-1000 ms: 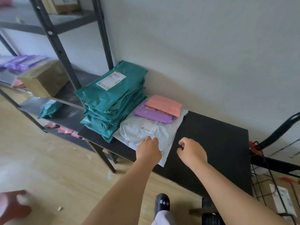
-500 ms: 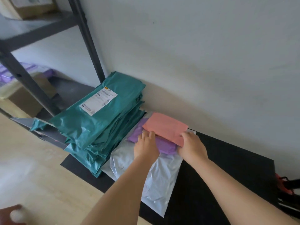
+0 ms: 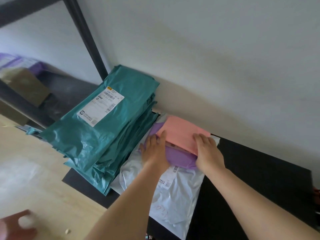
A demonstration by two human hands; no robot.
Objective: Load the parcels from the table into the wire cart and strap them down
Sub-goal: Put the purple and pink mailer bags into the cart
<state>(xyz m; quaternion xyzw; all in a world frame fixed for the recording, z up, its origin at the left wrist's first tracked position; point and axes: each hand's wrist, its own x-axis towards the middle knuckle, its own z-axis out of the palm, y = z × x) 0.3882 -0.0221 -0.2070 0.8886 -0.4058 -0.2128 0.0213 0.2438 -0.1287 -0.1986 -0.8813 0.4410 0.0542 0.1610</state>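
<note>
- Parcels lie in a small pile at the back edge of the black surface (image 3: 256,179), against the wall: a pink parcel (image 3: 181,130) on top, a purple parcel (image 3: 180,157) under it, and a white parcel (image 3: 174,196) at the bottom.
- Left hand (image 3: 154,149) lies flat with straight, spread fingers, pressing on the left end of the purple parcel, its thumb against the pink parcel's left edge.
- Right hand (image 3: 208,151) has its fingers bent over the right end of the pink parcel and grips it. The near edge of that parcel is raised slightly off the purple one.
- White parcel stretches from the back edge towards the front edge, label facing up.
- Teal stack (image 3: 103,135) of parcels fills the left end of the surface just beside the pile. Its top bag carries a white label (image 3: 101,108).
- Dark shelf rack (image 3: 83,37) stands past the left edge, with a cardboard box (image 3: 26,87) on a shelf.
- Pale wooden floor (image 3: 34,170) shows below.
</note>
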